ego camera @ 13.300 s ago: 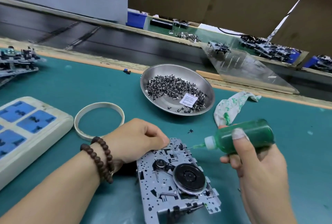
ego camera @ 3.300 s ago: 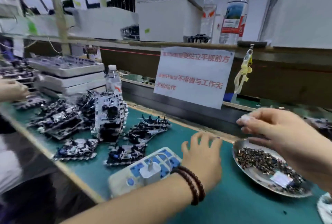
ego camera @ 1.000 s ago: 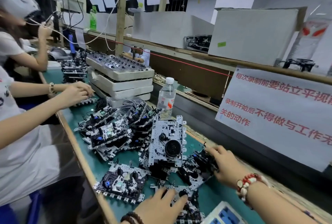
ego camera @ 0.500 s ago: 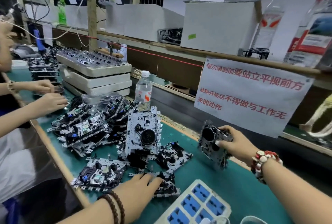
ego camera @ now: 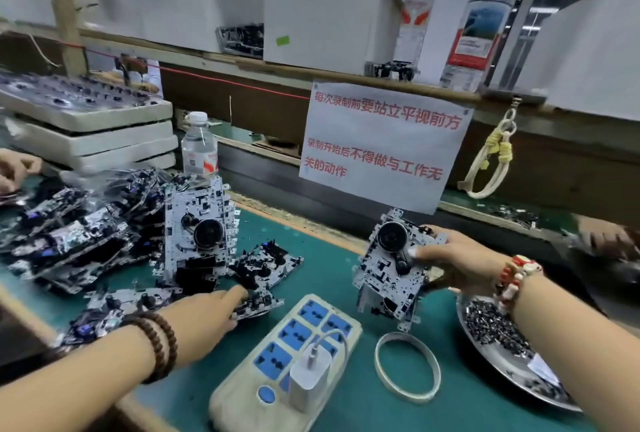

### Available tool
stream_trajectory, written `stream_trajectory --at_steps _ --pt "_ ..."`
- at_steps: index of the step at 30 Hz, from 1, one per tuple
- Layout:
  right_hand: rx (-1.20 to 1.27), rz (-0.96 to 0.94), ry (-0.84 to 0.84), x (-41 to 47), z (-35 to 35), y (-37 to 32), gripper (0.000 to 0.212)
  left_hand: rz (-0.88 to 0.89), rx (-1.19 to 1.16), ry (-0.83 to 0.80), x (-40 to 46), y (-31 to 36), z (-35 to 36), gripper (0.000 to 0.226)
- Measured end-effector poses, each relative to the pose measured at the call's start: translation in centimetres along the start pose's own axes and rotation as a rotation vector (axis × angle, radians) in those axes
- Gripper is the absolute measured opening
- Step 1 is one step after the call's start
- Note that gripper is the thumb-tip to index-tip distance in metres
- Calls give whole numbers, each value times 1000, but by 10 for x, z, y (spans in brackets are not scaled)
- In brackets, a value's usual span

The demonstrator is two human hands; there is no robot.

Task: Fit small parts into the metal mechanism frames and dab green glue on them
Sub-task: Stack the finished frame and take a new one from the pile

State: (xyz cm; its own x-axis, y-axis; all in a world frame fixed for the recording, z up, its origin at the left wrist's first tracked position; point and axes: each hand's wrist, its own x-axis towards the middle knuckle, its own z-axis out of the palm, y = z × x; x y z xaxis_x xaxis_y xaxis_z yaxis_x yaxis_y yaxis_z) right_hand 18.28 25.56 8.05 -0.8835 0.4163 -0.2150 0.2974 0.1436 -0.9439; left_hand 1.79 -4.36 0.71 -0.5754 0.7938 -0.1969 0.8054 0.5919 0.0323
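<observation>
Green bench: the right hand grips a metal mechanism frame upright above it, fingers curled round its edge. Left hand rests open on flat frames, beside a power strip.

A single head-worn camera looks forward and down across the green bench from close range, with the left hand low at left and the right hand at right (wide-angle, so edges bend); shelving rises beyond both hands.
</observation>
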Motion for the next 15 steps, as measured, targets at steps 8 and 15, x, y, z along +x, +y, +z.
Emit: stream_trajectory --at_steps 8,15 --pt "168 86 -44 -44 -8 13 17 -37 304 34 -3 10 4 55" --pt "259 114 3 -80 1 26 25 -25 209 98 0 14 -1 65"
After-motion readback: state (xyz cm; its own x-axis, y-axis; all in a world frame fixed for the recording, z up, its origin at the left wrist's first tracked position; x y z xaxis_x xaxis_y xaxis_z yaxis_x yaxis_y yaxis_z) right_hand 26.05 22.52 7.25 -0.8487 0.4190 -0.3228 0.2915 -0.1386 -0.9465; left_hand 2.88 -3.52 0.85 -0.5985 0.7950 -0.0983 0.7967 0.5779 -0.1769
